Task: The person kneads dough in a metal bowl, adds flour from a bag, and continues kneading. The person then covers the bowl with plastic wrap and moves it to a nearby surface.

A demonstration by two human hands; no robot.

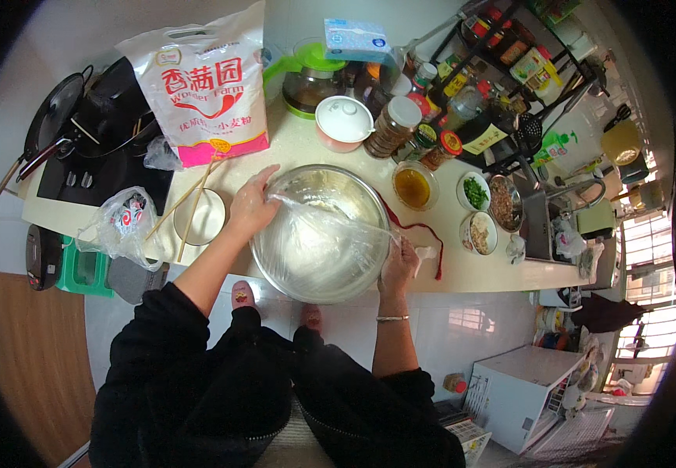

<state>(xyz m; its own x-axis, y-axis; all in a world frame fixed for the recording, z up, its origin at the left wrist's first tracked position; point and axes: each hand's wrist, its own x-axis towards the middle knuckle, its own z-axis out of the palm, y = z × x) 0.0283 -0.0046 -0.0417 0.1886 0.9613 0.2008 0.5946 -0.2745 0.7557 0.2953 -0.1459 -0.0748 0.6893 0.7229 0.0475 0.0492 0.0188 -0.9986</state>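
Observation:
A large stainless steel mixing bowl point(373, 199) stands at the counter's front edge. Clear plastic wrap point(320, 245) lies over its near part, while the far part of the bowl is uncovered. Pale dough or flour point(308, 248) shows dimly through the film; its exact form is hard to tell. At the bowl's left rim, my left hand point(256, 199) pinches one edge of the wrap. On the right, my right hand point(398, 263) grips the other end of the film against the rim. A red cord point(411, 225) trails from behind the bowl.
Left of the bowl, chopsticks point(194, 213) rest across a white-lined bowl point(203, 219). Behind stands a flour bag point(209, 88). Rightward are a bowl of yellow-brown liquid point(412, 187), chopped greens point(476, 192), minced meat point(501, 202) and a bowl of pale minced food point(480, 233).

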